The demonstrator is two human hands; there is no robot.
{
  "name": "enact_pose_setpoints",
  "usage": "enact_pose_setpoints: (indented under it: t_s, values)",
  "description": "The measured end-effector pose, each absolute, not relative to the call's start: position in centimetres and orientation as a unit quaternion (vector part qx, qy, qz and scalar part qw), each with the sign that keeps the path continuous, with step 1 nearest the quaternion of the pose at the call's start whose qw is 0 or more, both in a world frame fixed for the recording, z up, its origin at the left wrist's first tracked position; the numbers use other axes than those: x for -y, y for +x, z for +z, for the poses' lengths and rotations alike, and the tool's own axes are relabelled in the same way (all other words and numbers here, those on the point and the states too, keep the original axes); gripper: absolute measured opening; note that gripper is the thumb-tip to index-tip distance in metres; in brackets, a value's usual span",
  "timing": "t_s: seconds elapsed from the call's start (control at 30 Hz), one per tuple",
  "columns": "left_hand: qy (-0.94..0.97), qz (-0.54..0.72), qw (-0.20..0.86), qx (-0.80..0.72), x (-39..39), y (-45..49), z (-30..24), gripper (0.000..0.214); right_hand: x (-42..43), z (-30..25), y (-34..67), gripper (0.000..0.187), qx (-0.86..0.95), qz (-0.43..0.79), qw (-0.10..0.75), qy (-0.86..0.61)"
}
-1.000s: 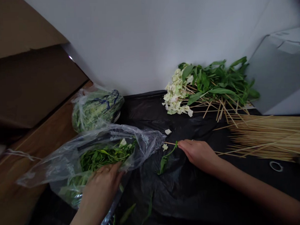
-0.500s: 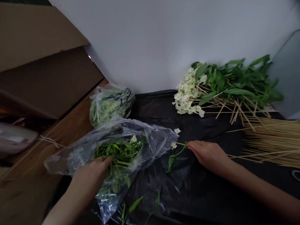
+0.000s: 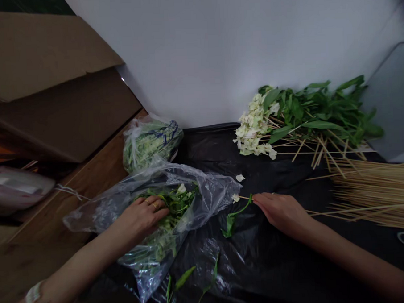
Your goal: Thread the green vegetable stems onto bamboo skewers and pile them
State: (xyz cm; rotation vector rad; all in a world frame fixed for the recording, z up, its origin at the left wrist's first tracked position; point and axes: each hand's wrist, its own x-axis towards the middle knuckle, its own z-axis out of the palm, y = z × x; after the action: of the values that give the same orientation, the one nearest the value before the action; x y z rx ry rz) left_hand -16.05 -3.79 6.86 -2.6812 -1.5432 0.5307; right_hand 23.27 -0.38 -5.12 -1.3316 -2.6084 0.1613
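Note:
My left hand (image 3: 142, 215) reaches into a clear plastic bag (image 3: 204, 194) of green leafy stems (image 3: 177, 204), its fingers curled among the greens. My right hand (image 3: 280, 209) rests on the black plastic sheet (image 3: 260, 265) and pinches a thin wooden skewer (image 3: 246, 197) carrying a white petal at its tip and a green leaf (image 3: 233, 215) hanging from it.
A second tied bag of greens (image 3: 151, 142) stands behind the first. Finished skewers with white flowers (image 3: 254, 129) and leaves (image 3: 320, 110) lie by the wall. A pile of bare skewers (image 3: 374, 188) is at right. Cardboard box (image 3: 52, 86) at left; loose leaves (image 3: 184, 277) near me.
My left hand has moved deeper into the bag, onto the greens. The right hand with its skewer has stayed put. The view shifted left early on.

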Motion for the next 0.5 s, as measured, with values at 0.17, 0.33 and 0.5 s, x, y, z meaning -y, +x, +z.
enact_pose_setpoints:
  t_s: [0.17, 0.33, 0.5]
  values:
    - [-0.85, 0.235, -0.092, 0.462, 4.8, -16.3, 7.2, 0.081, 0.3, -5.4, 23.3, 0.022, 0.886, 0.058, 0.104, -0.447]
    - [-0.85, 0.242, 0.0, 0.467, 4.6, -15.4, 5.2, 0.049, 0.4, -5.4, 23.2, 0.022, 0.885, 0.059, 0.103, -0.451]
    - [-0.858, 0.201, 0.018, 0.473, 3.1, -15.6, 5.9, 0.049, 0.5, -5.0, 23.1, 0.022, 0.886, 0.064, 0.097, -0.449]
